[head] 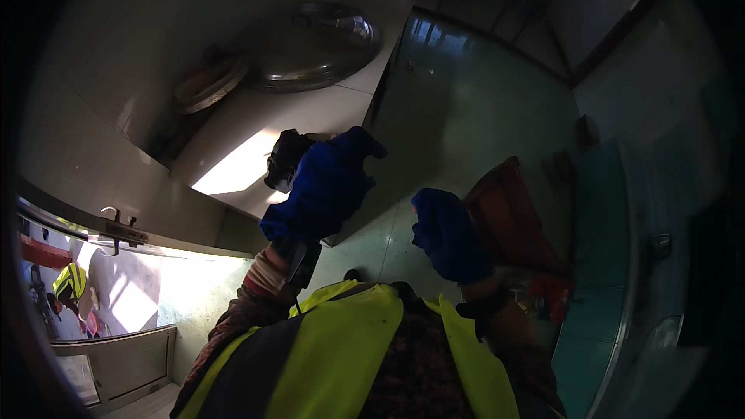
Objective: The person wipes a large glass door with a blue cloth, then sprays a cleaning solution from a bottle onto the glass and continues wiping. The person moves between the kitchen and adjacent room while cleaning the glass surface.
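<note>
My left hand [329, 180], in a blue glove, is raised before me near the edge of a light-coloured counter [349, 105]. Beside its fingers, on the far left side, is a dark crumpled thing [285, 160]; I cannot tell whether the hand grips it. My right hand [448, 233], also in a blue glove, is lower and to the right, its fingers curled. Next to it a red container [512, 221], perhaps a bucket or dustpan, shows in dim light; whether the hand holds it is unclear.
A large round metal lid [314, 52] and a round shallow basket or tray [210, 84] are on the counter. A door with a metal handle [123, 231] stands at the left. Outside, a person in a yellow vest [71, 284] bends down. Green panels line the right.
</note>
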Demonstrator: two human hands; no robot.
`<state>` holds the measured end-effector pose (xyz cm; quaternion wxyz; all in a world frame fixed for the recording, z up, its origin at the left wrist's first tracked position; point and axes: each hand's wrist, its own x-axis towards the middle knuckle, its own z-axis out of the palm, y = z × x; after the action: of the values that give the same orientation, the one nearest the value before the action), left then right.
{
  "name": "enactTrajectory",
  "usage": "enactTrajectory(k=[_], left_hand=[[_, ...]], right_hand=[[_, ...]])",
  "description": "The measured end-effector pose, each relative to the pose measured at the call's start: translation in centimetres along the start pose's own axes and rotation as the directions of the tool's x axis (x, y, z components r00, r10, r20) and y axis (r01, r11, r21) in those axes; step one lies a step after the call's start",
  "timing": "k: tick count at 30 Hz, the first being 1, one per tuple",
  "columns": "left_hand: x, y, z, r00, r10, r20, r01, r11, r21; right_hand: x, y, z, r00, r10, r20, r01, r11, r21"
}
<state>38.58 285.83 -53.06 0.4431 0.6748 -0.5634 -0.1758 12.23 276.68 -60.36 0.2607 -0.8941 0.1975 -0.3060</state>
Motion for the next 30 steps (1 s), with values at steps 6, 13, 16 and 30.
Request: enactTrajectory(k=[6,13,16,30], left_hand=[[8.9,-1.2,5.1,0.989,0.056,0.137,-0.07,0.993,0.097],[18.8,-2.8,6.3,0.914,-0.329,-0.235,-0.177,0.197,-0.964],[21.1,-4.9,3.5,0.858,-0.167,-0.485,-0.262,0.671,-0.694],[46.8,-12.5,7.7,0.941,-0.181,-0.287,-0.23,0.284,-0.931]], right_hand=[[6.5,9.1,-4.3,0.939,0.202,0.277,-0.157,0.972,-0.177],[20.4,19.1,-5.9,0.953,-0.301,-0.004,0.298,0.945,-0.137],[25.1,20.0,-5.0,0.98,0.192,0.046,-0.185,0.812,0.553],[48.4,29.0,-6.6,0.952,-0.25,0.178,0.263,0.963,-0.052]])
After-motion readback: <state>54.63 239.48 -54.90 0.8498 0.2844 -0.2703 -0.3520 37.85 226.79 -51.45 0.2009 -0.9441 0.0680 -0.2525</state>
